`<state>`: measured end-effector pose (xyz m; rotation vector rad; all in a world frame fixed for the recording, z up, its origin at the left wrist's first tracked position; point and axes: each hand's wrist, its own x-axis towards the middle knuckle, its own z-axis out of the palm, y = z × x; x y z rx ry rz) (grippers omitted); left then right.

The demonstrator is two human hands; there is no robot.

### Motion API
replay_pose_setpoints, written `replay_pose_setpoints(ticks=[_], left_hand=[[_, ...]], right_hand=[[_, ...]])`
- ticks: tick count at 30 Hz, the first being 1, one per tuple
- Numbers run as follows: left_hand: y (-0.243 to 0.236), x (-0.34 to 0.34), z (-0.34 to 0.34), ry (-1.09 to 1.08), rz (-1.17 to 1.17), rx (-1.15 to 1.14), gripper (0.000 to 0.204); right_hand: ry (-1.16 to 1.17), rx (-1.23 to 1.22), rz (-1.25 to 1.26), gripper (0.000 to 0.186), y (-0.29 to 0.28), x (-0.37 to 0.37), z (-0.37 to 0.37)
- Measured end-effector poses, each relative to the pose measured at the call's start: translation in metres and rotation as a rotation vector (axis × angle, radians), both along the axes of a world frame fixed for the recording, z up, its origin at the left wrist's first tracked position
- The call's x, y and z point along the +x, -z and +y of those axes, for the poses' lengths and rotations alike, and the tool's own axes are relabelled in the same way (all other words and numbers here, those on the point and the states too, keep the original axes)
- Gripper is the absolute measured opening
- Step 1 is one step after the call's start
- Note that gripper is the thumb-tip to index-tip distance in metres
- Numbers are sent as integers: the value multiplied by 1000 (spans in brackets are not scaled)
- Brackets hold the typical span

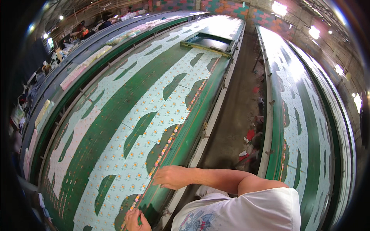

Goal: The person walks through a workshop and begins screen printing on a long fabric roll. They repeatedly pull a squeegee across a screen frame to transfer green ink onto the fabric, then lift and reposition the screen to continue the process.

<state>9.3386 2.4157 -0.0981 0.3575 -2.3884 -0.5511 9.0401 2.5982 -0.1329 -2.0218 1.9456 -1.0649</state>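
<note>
Pale blue fabric pieces (154, 111) with small orange flowers lie flat in a row on a long green table (86, 133). My right hand (169, 177) is at the table's right-hand edge, its fingers curled and pressed together beside the fabric's border. Whatever its fingertips may hold is too small to make out. Nearer to me, my left hand (137, 220) rests by the same border, thumb and fingers apart; the lower frame edge cuts it off. A narrow strip of orange and pink print (166, 146) runs along the table margin between and beyond both hands.
Farther up the table sits a dark rectangular screen frame (210, 42). A metal rail (210, 127) edges the table. To the right, past a brown aisle floor (227, 119) with red and white scraps (250, 134), stands another printing table (306, 134). Folded cloths (86, 65) lie at left.
</note>
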Motion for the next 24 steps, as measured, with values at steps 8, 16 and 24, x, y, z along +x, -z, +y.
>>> replay_pose_setpoints(ticks=[8, 16, 24], left_hand=[[-3, -144, 119, -131, 5, -42, 11], [-25, -254, 179, -53, -42, -8, 13], [-17, -370, 199, 99, 73, -32, 5]], right_hand=[[-210, 81, 58, 36, -15, -164, 83], [-60, 15, 32, 37, -12, -286, 161], [-49, 126, 48, 36, -20, -369, 217]])
